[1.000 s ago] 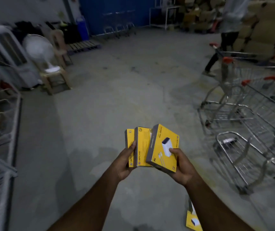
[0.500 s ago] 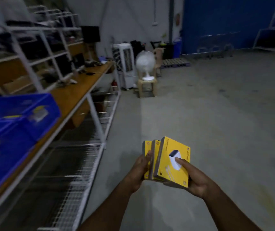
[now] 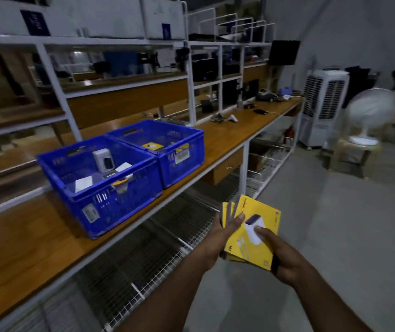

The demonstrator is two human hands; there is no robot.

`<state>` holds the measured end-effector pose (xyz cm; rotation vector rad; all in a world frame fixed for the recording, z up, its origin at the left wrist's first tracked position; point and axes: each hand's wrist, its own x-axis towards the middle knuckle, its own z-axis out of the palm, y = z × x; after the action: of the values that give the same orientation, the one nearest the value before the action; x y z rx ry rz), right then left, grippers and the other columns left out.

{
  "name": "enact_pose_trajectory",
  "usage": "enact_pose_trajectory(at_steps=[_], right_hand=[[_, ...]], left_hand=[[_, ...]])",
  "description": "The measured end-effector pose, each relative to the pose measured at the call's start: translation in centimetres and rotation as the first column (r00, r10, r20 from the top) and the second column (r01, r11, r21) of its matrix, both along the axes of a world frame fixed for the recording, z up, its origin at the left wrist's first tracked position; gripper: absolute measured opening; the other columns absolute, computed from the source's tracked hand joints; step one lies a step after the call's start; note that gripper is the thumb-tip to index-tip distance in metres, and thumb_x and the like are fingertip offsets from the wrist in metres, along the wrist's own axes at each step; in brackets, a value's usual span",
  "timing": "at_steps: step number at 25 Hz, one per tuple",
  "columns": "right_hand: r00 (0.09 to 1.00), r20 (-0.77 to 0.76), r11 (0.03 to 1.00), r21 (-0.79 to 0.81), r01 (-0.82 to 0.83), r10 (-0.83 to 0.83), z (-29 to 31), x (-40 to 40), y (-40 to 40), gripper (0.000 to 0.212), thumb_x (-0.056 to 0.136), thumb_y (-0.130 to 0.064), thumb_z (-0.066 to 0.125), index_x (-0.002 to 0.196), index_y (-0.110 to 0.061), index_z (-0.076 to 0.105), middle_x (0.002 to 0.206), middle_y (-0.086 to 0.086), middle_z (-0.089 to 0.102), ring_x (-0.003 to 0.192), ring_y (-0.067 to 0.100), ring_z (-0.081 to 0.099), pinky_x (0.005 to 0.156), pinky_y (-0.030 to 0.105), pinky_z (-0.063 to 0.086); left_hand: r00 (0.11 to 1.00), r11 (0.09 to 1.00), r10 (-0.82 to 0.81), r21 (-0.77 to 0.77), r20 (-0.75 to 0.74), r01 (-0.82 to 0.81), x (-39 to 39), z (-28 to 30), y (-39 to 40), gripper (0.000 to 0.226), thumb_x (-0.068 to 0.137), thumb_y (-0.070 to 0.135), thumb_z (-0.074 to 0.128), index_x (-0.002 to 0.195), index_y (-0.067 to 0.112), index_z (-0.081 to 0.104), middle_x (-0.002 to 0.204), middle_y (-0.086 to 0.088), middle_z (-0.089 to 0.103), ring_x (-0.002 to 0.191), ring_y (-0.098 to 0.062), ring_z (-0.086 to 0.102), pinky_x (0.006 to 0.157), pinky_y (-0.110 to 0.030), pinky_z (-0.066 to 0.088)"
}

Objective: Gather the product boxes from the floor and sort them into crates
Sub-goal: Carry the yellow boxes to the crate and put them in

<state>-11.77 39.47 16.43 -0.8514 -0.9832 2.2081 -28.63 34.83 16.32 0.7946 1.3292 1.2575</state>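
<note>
I hold a fanned stack of yellow product boxes [image 3: 251, 226] in front of me, below the edge of the wooden workbench [image 3: 24, 238]. My left hand [image 3: 218, 243] grips the stack from the left, thumb across the top box. My right hand [image 3: 285, 257] grips the top box from the right, thumb on its printed face. Two blue crates stand side by side on the bench to my upper left. The near crate [image 3: 110, 200] holds white and grey boxes. The far crate [image 3: 184, 149] holds yellow boxes.
White metal shelving [image 3: 55, 77] rises behind the bench, and wire mesh racks [image 3: 143, 255] lie under it. A white air cooler [image 3: 323, 109] and a fan on a stool [image 3: 366, 121] stand at the right. Grey concrete floor [image 3: 347, 224] spreads to the right.
My view has swung left from the open floor and trolleys to the bench, so the blue crates now sit close ahead. Both hands have kept hold of the yellow boxes throughout.
</note>
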Motion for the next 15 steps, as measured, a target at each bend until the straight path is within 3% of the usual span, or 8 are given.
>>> enact_pose_trajectory(at_steps=[2, 4, 6, 8, 10, 12, 15], right_hand=[[0.998, -0.024, 0.997, 0.036, -0.062, 0.063, 1.3, -2.9, 3.0, 0.046, 0.088, -0.03, 0.062, 0.133, -0.019, 0.057, 0.123, 0.014, 0.067, 0.109, 0.035, 0.066, 0.094, 0.05, 0.052], [0.986, -0.028, 0.98, 0.113, -0.162, 0.166, 2.8, -5.3, 6.0, 0.039, 0.091, -0.029, 0.059, 0.129, -0.022, 0.058, 0.123, 0.01, 0.068, 0.11, 0.033, 0.066, 0.09, 0.046, 0.055], [0.973, -0.004, 0.954, 0.202, -0.224, 0.229, 3.6, -7.3, 9.0, 0.041, 0.091, -0.024, 0.063, 0.131, -0.022, 0.056, 0.124, 0.01, 0.067, 0.111, 0.035, 0.065, 0.089, 0.048, 0.056], [0.96, 0.025, 0.928, 0.252, -0.276, 0.279, 3.6, -9.3, 12.0, 0.058, 0.082, -0.026, 0.068, 0.138, -0.021, 0.05, 0.126, 0.013, 0.065, 0.115, 0.04, 0.061, 0.097, 0.06, 0.047], [0.95, 0.086, 0.906, 0.284, -0.313, 0.301, 4.1, -11.2, 14.8, 0.066, 0.077, -0.029, 0.068, 0.139, -0.02, 0.048, 0.126, 0.015, 0.065, 0.116, 0.043, 0.059, 0.096, 0.063, 0.045], [0.94, 0.115, 0.885, 0.316, -0.342, 0.322, 5.3, -13.0, 17.7, 0.07, 0.073, -0.032, 0.073, 0.137, -0.019, 0.049, 0.126, 0.015, 0.065, 0.114, 0.041, 0.061, 0.09, 0.055, 0.053], [0.938, 0.082, 0.876, 0.339, -0.344, 0.337, 7.7, -16.7, 22.4, 0.087, 0.054, -0.043, 0.089, 0.131, -0.019, 0.055, 0.124, 0.013, 0.066, 0.11, 0.034, 0.065, 0.086, 0.045, 0.058]], left_hand=[[0.992, 0.993, 0.114, 0.006, 0.054, -0.115, -1.6, 1.3, 1.9, 0.104, 0.074, 0.058, 0.078, 0.154, 0.032, 0.017, 0.148, -0.008, 0.05, 0.118, -0.024, 0.064, 0.096, -0.049, 0.054], [0.974, 0.98, 0.192, 0.035, 0.118, -0.197, -3.5, 2.2, 3.2, 0.099, 0.076, 0.054, 0.078, 0.154, 0.029, 0.023, 0.143, -0.009, 0.055, 0.117, -0.029, 0.065, 0.095, -0.054, 0.054], [0.959, 0.973, 0.201, 0.074, 0.199, -0.22, -5.0, 3.8, 4.3, 0.082, 0.081, 0.054, 0.073, 0.15, 0.025, 0.037, 0.136, -0.011, 0.061, 0.115, -0.035, 0.065, 0.094, -0.056, 0.053], [0.948, 0.964, 0.212, 0.11, 0.235, -0.243, -6.0, 5.5, 5.4, 0.056, 0.091, 0.051, 0.058, 0.139, 0.023, 0.052, 0.125, -0.012, 0.069, 0.108, -0.034, 0.069, 0.087, -0.051, 0.058], [0.947, 0.959, 0.239, 0.098, 0.215, -0.265, -7.0, 6.7, 6.9, 0.044, 0.097, 0.052, 0.046, 0.13, 0.025, 0.059, 0.116, -0.009, 0.073, 0.101, -0.032, 0.072, 0.083, -0.048, 0.059], [0.954, 0.957, 0.252, 0.102, 0.163, -0.27, -8.8, 7.8, 8.8, 0.046, 0.098, 0.058, 0.037, 0.127, 0.031, 0.06, 0.113, -0.003, 0.075, 0.102, -0.028, 0.072, 0.09, -0.049, 0.057], [0.943, 0.93, 0.32, 0.16, 0.088, -0.33, -14.3, 9.1, 12.7, 0.05, 0.096, 0.065, 0.03, 0.122, 0.036, 0.06, 0.125, 0.002, 0.068, 0.113, -0.02, 0.066, 0.104, -0.049, 0.048]])
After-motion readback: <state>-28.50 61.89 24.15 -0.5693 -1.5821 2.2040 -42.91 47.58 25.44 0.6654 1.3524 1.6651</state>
